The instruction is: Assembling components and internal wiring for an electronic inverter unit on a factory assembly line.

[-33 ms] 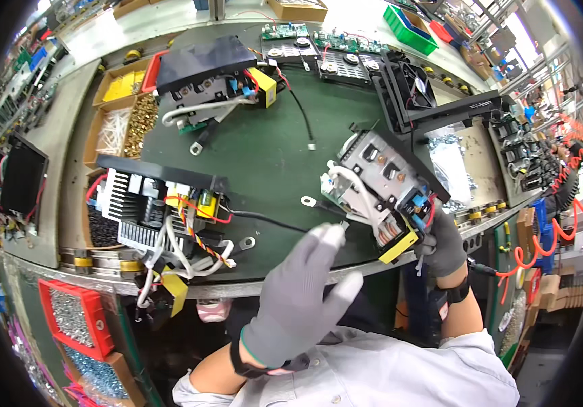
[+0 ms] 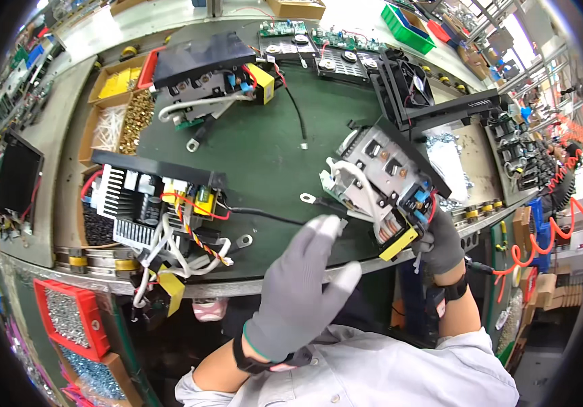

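Right hand (image 2: 440,244) clamps the near end of the power module (image 2: 386,183).
Module long axis runs up-left; left hand (image 2: 302,292), fingers apart, hovers nearer its black cable lug (image 2: 307,198).

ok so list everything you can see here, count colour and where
green mat: 1, green, bench centre
power unit: 1, grey and black with yellow block, right, tilted
power unit with heatsink: 1, black and silver, left
third power unit: 1, black, top left
black cable: 1, mat centre
circuit boards: several, green, top
brass parts tray: 1, gold, left
red screw tray: 1, lower left
green bin: 1, top right
orange coiled hose: 1, right
left hand: grey glove, open, above mat edge
right hand: grey glove, grip on power unit
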### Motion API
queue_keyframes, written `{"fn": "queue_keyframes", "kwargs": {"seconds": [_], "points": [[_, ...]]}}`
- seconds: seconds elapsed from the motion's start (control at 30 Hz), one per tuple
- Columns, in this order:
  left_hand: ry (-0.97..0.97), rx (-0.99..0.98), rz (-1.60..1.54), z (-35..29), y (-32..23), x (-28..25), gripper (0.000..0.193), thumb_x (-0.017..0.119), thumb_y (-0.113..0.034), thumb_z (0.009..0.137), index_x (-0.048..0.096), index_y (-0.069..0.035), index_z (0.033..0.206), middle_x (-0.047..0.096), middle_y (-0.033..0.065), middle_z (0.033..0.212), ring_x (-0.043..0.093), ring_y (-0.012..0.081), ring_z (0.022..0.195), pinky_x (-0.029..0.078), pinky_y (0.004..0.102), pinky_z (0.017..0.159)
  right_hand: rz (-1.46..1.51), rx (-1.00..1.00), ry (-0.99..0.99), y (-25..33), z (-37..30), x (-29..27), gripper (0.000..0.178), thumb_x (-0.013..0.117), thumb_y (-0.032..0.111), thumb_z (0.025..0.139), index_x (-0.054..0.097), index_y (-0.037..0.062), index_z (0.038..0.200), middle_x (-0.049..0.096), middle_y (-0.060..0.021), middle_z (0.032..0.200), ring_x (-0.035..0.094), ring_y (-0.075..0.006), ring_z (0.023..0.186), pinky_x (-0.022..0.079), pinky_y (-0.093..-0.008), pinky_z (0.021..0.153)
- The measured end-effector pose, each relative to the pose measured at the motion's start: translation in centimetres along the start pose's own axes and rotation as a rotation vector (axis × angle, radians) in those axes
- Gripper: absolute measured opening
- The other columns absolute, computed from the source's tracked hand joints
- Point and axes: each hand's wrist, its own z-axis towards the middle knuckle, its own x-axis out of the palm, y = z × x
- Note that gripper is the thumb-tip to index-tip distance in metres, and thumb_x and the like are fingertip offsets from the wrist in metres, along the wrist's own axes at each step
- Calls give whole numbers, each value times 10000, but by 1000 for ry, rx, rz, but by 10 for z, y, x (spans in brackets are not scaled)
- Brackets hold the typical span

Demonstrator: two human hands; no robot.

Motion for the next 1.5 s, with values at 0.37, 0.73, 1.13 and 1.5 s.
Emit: {"fn": "queue_keyframes", "kwargs": {"seconds": [0.37, 0.73, 1.13, 1.5], "points": [[-266, 449, 286, -3, 28, 21, 366, 714, -114, 710, 636, -48, 1062, 592, 138, 1053, 595, 263, 769, 460, 342, 610, -1632, -775, -150, -11, 8, 0, 297, 542, 10, 852, 560, 58, 1145, 626, -37, 873, 616, -117, 726, 503, -252, 603], [-11, 541, 133, -1, 42, 33, 299, 661, -150, 766, 645, -98, 1060, 620, 58, 994, 584, 196, 710, 458, 313, 571, -1285, -590, -286, -15, 2, 0, 375, 577, -22, 813, 576, 59, 1180, 620, -73, 1104, 588, -174, 1045, 471, -331, 909], [-16, 334, 107, 4, 25, 47, 668, 742, -141, 664, 484, 12, 1260, 508, 216, 1156, 545, 372, 989, 465, 444, 825, -274, -253, -305, -36, -43, 96, 276, 507, 296, 949, 565, 89, 777, 328, 76, 603, 250, -15, 438, 157, -180, 370], [-82, 281, -279, 21, 0, 21, 757, 777, -349, 715, 474, -15, 1324, 510, 179, 1219, 615, 255, 861, 529, 342, 735, -329, -260, 27, -12, -38, 137, 280, 463, 262, 971, 575, 14, 1038, 417, 63, 710, 263, 0, 461, 197, -158, 394]]}}
